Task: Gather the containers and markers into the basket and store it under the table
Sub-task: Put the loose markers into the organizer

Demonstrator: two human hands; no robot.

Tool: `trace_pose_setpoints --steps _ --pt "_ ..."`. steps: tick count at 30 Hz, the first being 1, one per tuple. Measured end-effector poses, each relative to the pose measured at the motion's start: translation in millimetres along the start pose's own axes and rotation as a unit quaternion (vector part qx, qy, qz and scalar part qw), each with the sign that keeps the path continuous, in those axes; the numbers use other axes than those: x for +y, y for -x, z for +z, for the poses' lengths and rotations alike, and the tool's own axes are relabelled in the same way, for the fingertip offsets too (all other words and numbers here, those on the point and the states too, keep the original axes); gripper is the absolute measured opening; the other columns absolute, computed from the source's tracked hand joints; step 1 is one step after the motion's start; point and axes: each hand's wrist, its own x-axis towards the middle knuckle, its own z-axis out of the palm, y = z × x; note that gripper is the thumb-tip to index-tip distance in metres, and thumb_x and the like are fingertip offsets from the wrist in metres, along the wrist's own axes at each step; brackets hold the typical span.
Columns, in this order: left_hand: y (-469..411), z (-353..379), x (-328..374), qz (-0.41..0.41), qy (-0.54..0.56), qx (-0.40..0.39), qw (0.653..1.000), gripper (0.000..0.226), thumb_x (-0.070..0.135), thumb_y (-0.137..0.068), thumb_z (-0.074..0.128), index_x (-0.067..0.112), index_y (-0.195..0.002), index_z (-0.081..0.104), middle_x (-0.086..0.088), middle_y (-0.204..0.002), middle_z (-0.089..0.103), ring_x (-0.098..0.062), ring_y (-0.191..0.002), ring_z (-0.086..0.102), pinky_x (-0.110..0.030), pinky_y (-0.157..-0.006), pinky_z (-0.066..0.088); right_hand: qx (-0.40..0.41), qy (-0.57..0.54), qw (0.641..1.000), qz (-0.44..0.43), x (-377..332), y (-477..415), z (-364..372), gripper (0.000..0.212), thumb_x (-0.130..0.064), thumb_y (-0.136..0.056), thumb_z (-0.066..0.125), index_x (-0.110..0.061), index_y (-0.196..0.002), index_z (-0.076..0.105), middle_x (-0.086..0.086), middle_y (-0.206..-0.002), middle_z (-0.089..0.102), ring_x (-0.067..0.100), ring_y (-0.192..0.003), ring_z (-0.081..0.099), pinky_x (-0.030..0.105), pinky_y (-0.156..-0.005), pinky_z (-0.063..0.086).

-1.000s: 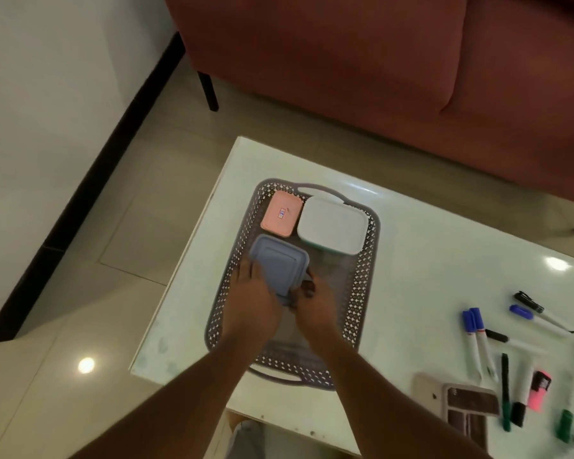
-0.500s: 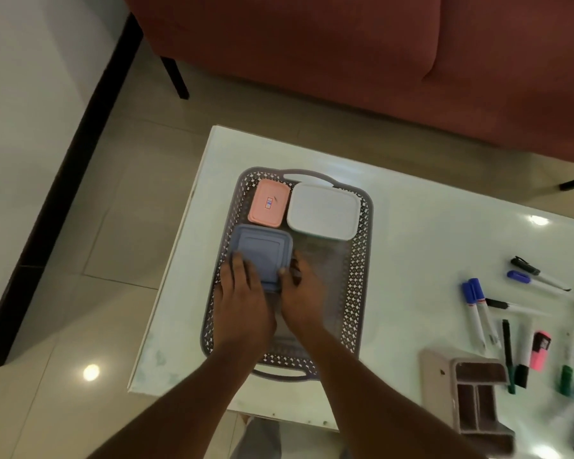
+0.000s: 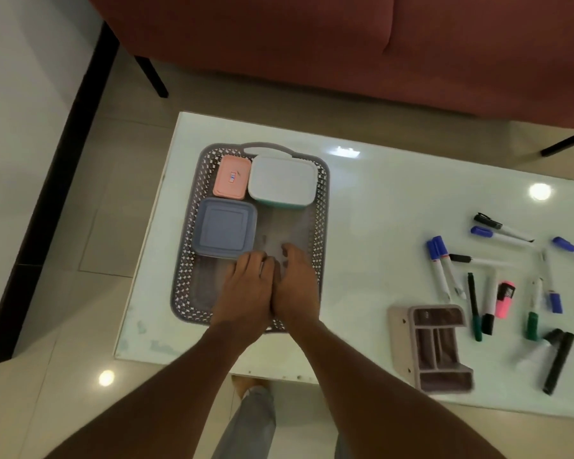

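Head view: three containers [image 3: 224,228] sit in one basket [image 3: 323,207]; left hand [image 3: 246,293] and right hand [image 3: 295,286], relaxed, hold nothing.

Red sofa [image 3: 345,44] behind white table [image 3: 395,193]; beige tiled floor [image 3: 90,226], black baseboard [image 3: 47,193].

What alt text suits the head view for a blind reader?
A person's left hand and right hand are side by side in a grey basket on a white table, beside a blue container; a pink container and a white container sit beyond. Markers and an organiser lie loose at right.
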Motion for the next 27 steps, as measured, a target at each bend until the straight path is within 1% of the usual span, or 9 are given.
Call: trace_pose_setpoints --steps 3,6,9,13,17,21,23,25,27 --pt "0 -5 40 0.024 0.025 0.005 0.999 0.055 0.03 -0.066 0.078 0.014 -0.115 0.059 -0.006 -0.115 0.059 -0.024 -0.106 0.054 -0.037 -0.089 0.046 0.01 0.021 1.0 -0.019 17 10 -41 0.038 -0.028 -0.097 0.046 -0.022 -0.135 0.048 -0.003 -0.132 0.059 0.017 -0.118 0.057 0.035 -0.096 0.049" --pt "-2 -10 98 0.062 0.051 0.034 0.996 0.04 0.019 -0.074 0.071 0.013 -0.113 0.061 -0.005 -0.112 0.062 -0.025 -0.105 0.057 -0.037 -0.088 0.047 0.041 0.034 0.998 -0.045 42 21 -98 0.037 -0.02 -0.096 0.045 -0.023 -0.132 0.049 -0.005 -0.124 0.062 0.015 -0.111 0.058 0.033 -0.089 0.05" --pt "-10 -13 169 0.106 0.074 0.044 0.991 0.042 0.012 -0.076 0.066 0.013 -0.117 0.06 -0.004 -0.112 0.061 -0.025 -0.103 0.055 -0.036 -0.086 0.046 0.078 0.036 0.995 -0.05 81 34 -162 0.035 -0.019 -0.096 0.045 -0.022 -0.13 0.051 -0.004 -0.121 0.063 0.014 -0.109 0.059 0.031 -0.088 0.051" --pt "-27 -7 259 0.173 0.064 0.027 0.982 0.042 0.008 -0.074 0.064 0.01 -0.116 0.061 -0.006 -0.108 0.061 -0.027 -0.099 0.056 -0.036 -0.081 0.046 0.117 0.028 0.993 -0.009 142 46 -237 0.036 -0.018 -0.094 0.047 -0.022 -0.129 0.054 -0.003 -0.123 0.063 0.015 -0.111 0.058 0.029 -0.089 0.047" --pt "-45 18 336 0.201 0.037 -0.011 0.979 0.03 0.016 -0.09 0.051 0.015 -0.119 0.057 -0.003 -0.113 0.06 -0.023 -0.103 0.053 -0.035 -0.086 0.045 0.146 0.039 0.988 0.033 207 56 -291 0.036 -0.015 -0.092 0.05 -0.019 -0.128 0.055 -0.003 -0.119 0.064 0.016 -0.107 0.059 0.03 -0.085 0.049" --pt "-56 51 387 0.199 0.047 -0.041 0.978 0.021 0.021 -0.097 0.047 0.016 -0.115 0.057 -0.002 -0.111 0.061 -0.016 -0.1 0.054 -0.032 -0.087 0.05 0.187 0.028 0.979 0.08 269 68 -316 0.026 -0.018 -0.094 0.055 -0.019 -0.12 0.058 -0.004 -0.107 0.066 0.016 -0.094 0.063 0.024 -0.072 0.05" --pt "-58 69 406 0.182 0.049 -0.064 0.98 0.018 0.021 -0.097 0.048 0.016 -0.113 0.055 -0.002 -0.108 0.059 -0.014 -0.093 0.054 -0.026 -0.083 0.05 0.213 0.011 0.966 0.148 298 74 -321 0.023 -0.021 -0.095 0.056 -0.02 -0.117 0.059 -0.006 -0.106 0.065 0.013 -0.094 0.063 0.021 -0.076 0.049" --pt "-59 84 418 0.138 0.06 -0.088 0.985 0.016 0.021 -0.097 0.049 0.016 -0.111 0.053 -0.003 -0.105 0.058 -0.013 -0.086 0.052 -0.022 -0.075 0.046 0.242 -0.004 0.944 0.223 324 80 -325 0.021 -0.024 -0.093 0.058 -0.021 -0.114 0.057 -0.007 -0.101 0.062 0.013 -0.094 0.062 0.022 -0.076 0.048" --pt "-61 96 427 0.069 0.081 -0.105 0.989 0.017 0.02 -0.097 0.048 0.013 -0.112 0.053 -0.006 -0.106 0.057 -0.018 -0.088 0.057 -0.026 -0.075 0.046 0.264 -0.012 0.923 0.28 347 82 -331 0.018 -0.024 -0.091 0.059 -0.021 -0.108 0.054 -0.008 -0.093 0.057 0.015 -0.091 0.06 0.025 -0.072 0.046"
